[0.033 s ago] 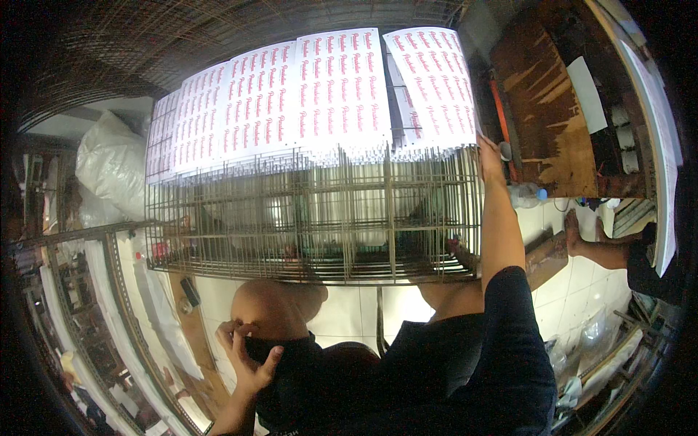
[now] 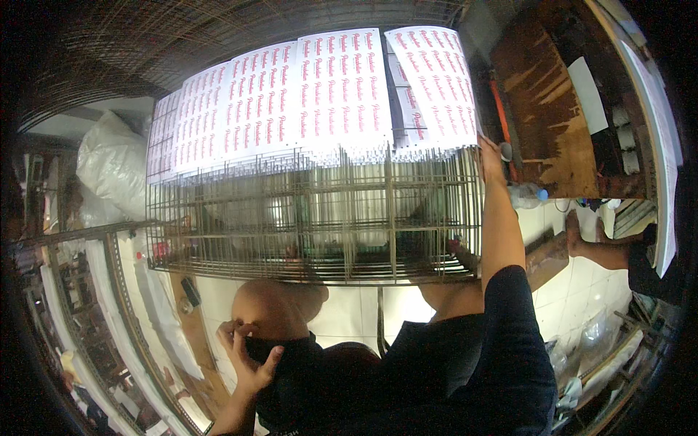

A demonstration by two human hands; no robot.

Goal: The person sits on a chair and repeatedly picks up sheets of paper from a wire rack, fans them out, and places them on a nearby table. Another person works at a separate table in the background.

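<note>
Right hand (image 2: 491,154) reaches the white printed label sheets (image 2: 320,94), fingertips tucked out of sight behind the sheet edge. Left forearm cut off at the lower edge; clutter beyond the rusty wire rack (image 2: 313,218) too blurred to name.

Roughly six printed label sheets (image 2: 320,94), one wire rack (image 2: 313,225), one white sack (image 2: 109,163)

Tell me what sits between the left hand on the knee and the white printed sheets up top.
In the head view, the rusty wire-mesh rack lies between the left hand and the white printed sheets, its front grid facing the knee.
</note>
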